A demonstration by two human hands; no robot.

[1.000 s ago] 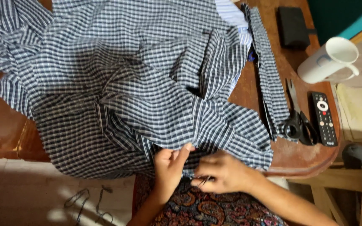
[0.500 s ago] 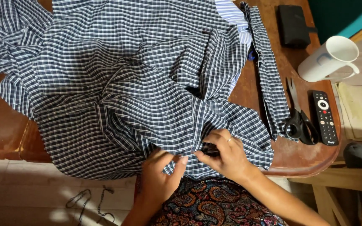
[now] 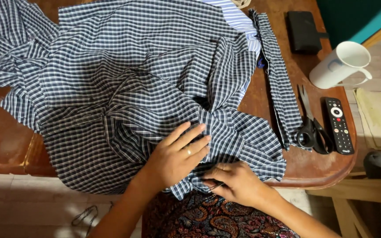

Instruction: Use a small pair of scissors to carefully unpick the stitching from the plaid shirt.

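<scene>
Brown wooden table (image 3: 5, 145), edge worn, over a pale tiled floor. Checked cloth (image 3: 124, 88) heaped across most of it, its hem hanging off the near edge. Left hand (image 3: 175, 158) flat on the cloth, fingers spread, gripping nothing. Right hand (image 3: 237, 183) just beside it, pinching the hem. Further right: black scissors (image 3: 311, 128), remote (image 3: 338, 125), white mug (image 3: 342, 64).

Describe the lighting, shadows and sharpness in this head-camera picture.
Head view: soft, even light and sharp focus over the checked cloth; faint sheen on the brown table; the left hand casts a dark shadow toward the right hand; the white mug is bright, not blown out; no motion blur.
</scene>
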